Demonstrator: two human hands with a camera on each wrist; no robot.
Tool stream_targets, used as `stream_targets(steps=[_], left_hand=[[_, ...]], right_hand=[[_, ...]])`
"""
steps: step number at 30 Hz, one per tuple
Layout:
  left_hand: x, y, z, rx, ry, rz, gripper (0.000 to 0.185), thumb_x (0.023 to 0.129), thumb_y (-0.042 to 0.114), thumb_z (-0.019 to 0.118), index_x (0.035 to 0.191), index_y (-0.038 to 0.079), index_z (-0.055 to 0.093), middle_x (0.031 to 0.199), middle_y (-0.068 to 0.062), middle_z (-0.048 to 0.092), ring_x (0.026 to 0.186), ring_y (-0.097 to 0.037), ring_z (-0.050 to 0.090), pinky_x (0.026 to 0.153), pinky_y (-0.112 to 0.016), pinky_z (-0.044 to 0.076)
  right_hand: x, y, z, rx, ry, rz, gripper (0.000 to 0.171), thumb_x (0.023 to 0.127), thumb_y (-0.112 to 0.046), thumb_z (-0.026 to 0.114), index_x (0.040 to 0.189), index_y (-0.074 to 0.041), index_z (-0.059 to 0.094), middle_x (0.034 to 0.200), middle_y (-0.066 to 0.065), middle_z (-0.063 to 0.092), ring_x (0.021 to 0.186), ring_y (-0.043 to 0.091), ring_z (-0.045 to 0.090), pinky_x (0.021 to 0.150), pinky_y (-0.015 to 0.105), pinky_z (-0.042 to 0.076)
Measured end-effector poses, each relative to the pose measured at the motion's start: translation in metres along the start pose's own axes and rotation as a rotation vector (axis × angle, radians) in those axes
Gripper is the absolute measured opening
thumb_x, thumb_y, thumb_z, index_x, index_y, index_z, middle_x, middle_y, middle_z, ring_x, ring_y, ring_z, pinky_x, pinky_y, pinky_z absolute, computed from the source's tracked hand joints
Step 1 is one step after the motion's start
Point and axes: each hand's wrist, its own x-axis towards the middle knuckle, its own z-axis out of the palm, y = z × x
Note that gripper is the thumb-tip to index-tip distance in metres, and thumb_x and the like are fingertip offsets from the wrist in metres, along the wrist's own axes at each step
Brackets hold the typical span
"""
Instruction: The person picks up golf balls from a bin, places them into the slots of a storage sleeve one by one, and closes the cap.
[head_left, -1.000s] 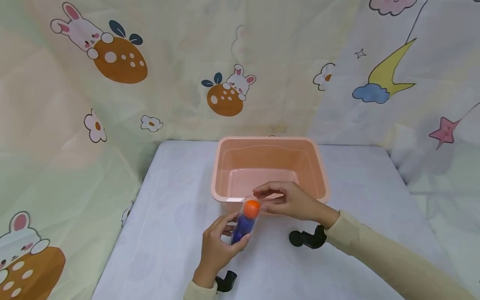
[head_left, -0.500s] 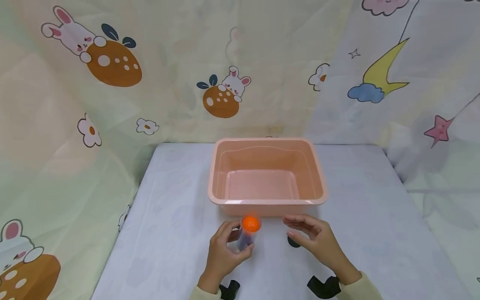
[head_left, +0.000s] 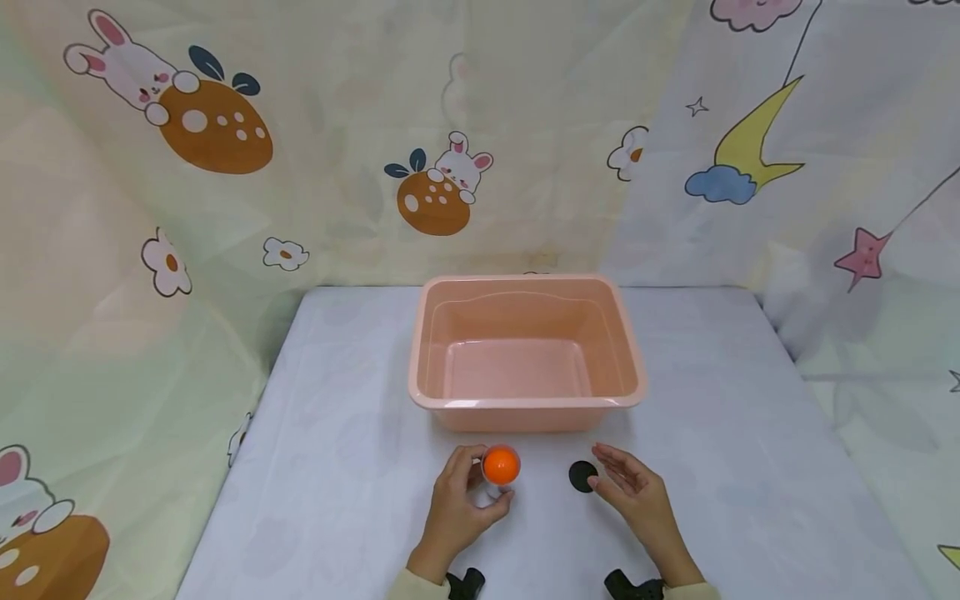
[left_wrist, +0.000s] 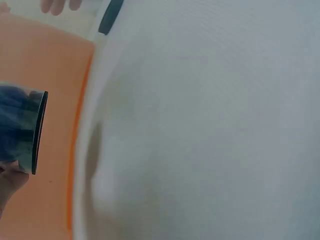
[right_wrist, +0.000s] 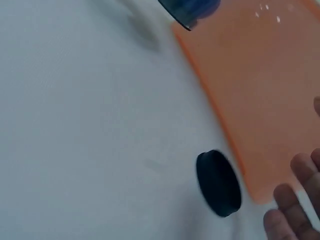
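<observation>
My left hand [head_left: 459, 510] grips a clear tube [left_wrist: 20, 125] between thumb and fingers, in front of the basin. An orange ball [head_left: 501, 465] shows at the tube's top end, which faces the head camera. Blue contents appear through the tube wall in both wrist views. On the table to the right lies a round black cap [head_left: 582, 477], its hollow side showing in the right wrist view. Beside that cap is my right hand [head_left: 637, 498], fingers spread loosely and holding nothing. Its fingertips [right_wrist: 285, 195] are apart from the cap in the right wrist view.
A pink plastic basin [head_left: 528, 417] stands behind both hands on the white-covered table [head_left: 337, 492]. Printed cloth [head_left: 330, 100] hangs behind the table and along its sides. Black wrist devices [head_left: 633, 587] sit at both cuffs.
My right hand has moved from the tube's top down beside the black cap. My left hand has lowered the tube slightly and turned its orange-ball end toward the head camera.
</observation>
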Motion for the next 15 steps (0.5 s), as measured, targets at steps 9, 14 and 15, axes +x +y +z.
stream_targets(steps=[9, 14, 15], left_hand=[[-0.002, -0.01, 0.009, 0.046, -0.035, -0.069, 0.062, 0.073, 0.003, 0.096, 0.12, 0.016, 0.059, 0.114, 0.004, 0.061, 0.099, -0.013, 0.069, 0.082, -0.031, 0.064], [0.001, -0.013, 0.012, 0.06, -0.053, -0.084, 0.06, 0.075, 0.005, 0.097, 0.12, 0.016, 0.059, 0.115, 0.004, 0.06, 0.101, -0.018, 0.069, 0.083, -0.031, 0.063], [0.002, -0.013, 0.013, 0.059, -0.059, -0.085, 0.06, 0.076, 0.004, 0.096, 0.121, 0.015, 0.058, 0.115, 0.004, 0.06, 0.102, -0.02, 0.07, 0.084, -0.032, 0.063]], right_hand=[[0.004, 0.023, -0.001, -0.35, 0.006, 0.082, 0.066, 0.088, -0.012, 0.091, 0.146, 0.002, 0.063, 0.149, 0.02, 0.064, 0.145, 0.024, 0.056, 0.116, 0.023, 0.045], [0.008, 0.026, 0.005, -0.513, -0.017, 0.067, 0.069, 0.087, -0.014, 0.092, 0.146, 0.002, 0.062, 0.15, 0.023, 0.062, 0.146, 0.048, 0.049, 0.121, 0.063, 0.038], [0.008, 0.026, 0.007, -0.535, -0.011, 0.039, 0.068, 0.085, -0.012, 0.092, 0.145, 0.003, 0.063, 0.148, 0.024, 0.063, 0.144, 0.05, 0.051, 0.12, 0.065, 0.039]])
